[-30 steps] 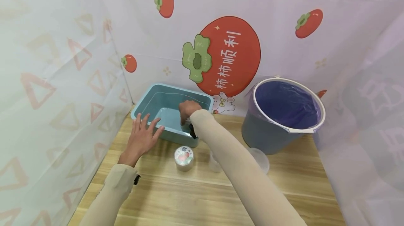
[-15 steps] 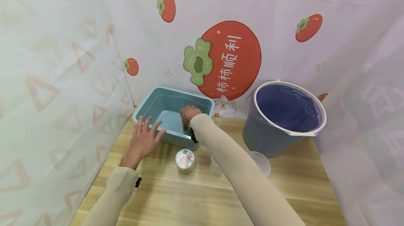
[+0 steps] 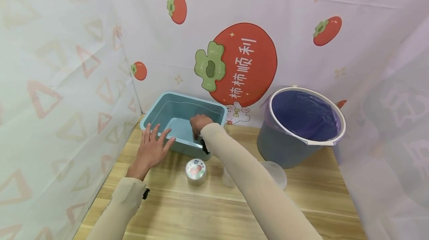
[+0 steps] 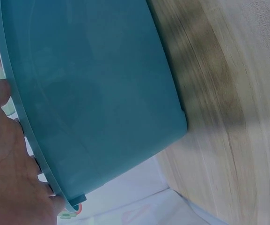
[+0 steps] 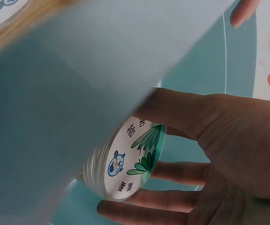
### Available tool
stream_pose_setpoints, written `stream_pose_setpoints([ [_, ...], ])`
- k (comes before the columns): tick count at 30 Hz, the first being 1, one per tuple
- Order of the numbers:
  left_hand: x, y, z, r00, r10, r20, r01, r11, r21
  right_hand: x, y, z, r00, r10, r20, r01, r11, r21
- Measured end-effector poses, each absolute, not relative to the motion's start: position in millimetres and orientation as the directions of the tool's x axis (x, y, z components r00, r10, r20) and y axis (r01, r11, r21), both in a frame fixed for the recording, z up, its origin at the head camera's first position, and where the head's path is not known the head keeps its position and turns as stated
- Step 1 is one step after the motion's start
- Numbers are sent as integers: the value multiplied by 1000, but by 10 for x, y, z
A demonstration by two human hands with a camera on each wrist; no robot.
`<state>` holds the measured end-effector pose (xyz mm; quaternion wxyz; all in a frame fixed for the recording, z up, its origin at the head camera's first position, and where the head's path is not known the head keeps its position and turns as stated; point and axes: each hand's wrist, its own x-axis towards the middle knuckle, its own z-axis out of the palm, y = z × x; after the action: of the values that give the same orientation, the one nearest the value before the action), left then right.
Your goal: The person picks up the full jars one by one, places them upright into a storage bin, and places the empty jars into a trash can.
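Currently the right hand (image 3: 200, 122) is down inside the blue-green bin (image 3: 191, 150), toward its right end, and the right wrist view shows it gripping a small round tub (image 5: 137, 157) between the thumb and the fingers. That tub has a white printed end with green leaves and a small blue figure; the blurred bin wall crosses in front and hides the rest of it. The left hand (image 3: 152, 150) is at the near rim by the left corner, fingers spread and fairly straight, holding nothing; whether every fingertip touches the rim, I cannot tell. Just in front of the bin, a lidded tub (image 3: 195, 171) stands upright on the wooden table (image 3: 177, 210), a pinkish-red picture on its lid. Near it, to the right, a clear container (image 3: 228, 178) is partly covered by the right sleeve (image 3: 254, 180). Beyond the sleeve lies a translucent disc (image 3: 276, 175), close to the foot of a grey-blue bucket (image 3: 285, 154) with a purple liner (image 3: 301, 117). Behind everything hangs a pale sheet (image 3: 295, 57) printed with red persimmons.
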<state>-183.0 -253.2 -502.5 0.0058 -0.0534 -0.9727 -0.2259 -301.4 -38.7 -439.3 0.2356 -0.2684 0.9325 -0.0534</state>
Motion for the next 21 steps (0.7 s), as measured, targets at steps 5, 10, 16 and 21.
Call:
stream_pose_setpoints([
  [5, -1839, -2541, -5031, -994, 103, 26, 104, 898, 428, -3041, -393, -4437, -735, -527, -427, -485, 848, -213],
  [10, -1850, -2538, -5033, -995, 99, 11, 95, 902, 421, -3060, -398, -4458, -737, -517, -436, -479, 854, -204],
  [16, -1848, -2531, -5041, -995, 100, 2, 92, 901, 425, -3249, -445, -4684, -719, -506, -477, -484, 857, -178],
  [21, -1848, -2537, -5046, -995, 100, 12, 96, 900, 424, -3178, -433, -4560, -718, -504, -480, -485, 857, -174],
])
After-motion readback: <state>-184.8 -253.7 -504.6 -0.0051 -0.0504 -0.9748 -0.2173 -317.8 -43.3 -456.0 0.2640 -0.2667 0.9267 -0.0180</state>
